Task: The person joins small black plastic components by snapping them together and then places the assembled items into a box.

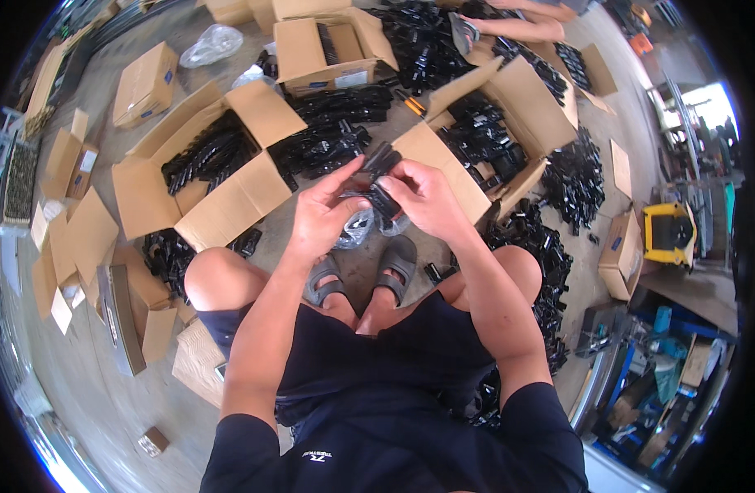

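Observation:
In front of my shins, both hands meet at glossy black parts (384,204), short and bar-shaped; their exact kind I cannot make out. My right hand (429,195) grips them with thumb and bent fingers. From the other side my left hand (324,209) holds on between thumb and forefinger, part of its grip hidden. A crumpled clear plastic bag (356,232) lies beneath, between my hands and sandals. Left of my hands stands an open carton (234,201) with long black pieces (221,152) inside. To the right, another open carton (532,111) holds similar black parts (480,135).
Heaps of black parts (575,181) cover the floor at right and between the cartons. Another person's leg (521,30) shows at the top. Flattened cardboard (86,234) lies at left; a closed carton (146,85) stands beyond. A yellow-and-black case (667,234) sits far right.

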`<act>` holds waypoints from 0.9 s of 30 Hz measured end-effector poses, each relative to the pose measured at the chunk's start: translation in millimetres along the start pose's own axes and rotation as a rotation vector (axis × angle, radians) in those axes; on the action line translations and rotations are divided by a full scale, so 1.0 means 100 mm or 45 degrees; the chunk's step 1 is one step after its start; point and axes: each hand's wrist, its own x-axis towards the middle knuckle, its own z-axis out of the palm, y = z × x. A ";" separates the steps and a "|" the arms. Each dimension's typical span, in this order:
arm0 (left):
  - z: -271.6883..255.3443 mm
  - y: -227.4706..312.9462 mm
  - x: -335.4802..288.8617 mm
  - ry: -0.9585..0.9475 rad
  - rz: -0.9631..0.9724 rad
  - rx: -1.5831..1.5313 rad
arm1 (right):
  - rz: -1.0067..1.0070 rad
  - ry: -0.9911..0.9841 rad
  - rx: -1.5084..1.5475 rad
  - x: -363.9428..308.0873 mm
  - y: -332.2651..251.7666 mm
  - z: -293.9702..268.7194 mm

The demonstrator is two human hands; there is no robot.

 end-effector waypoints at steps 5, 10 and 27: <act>0.05 -0.07 0.03 0.015 0.079 0.099 | -0.020 0.150 -0.125 0.06 0.07 0.05; 0.07 -0.20 0.08 0.064 0.138 0.190 | -0.002 -0.029 -0.023 -0.01 0.01 -0.07; 0.27 -0.36 0.03 -0.331 -0.378 0.395 | 0.377 0.720 -0.740 -1.60 0.12 -2.10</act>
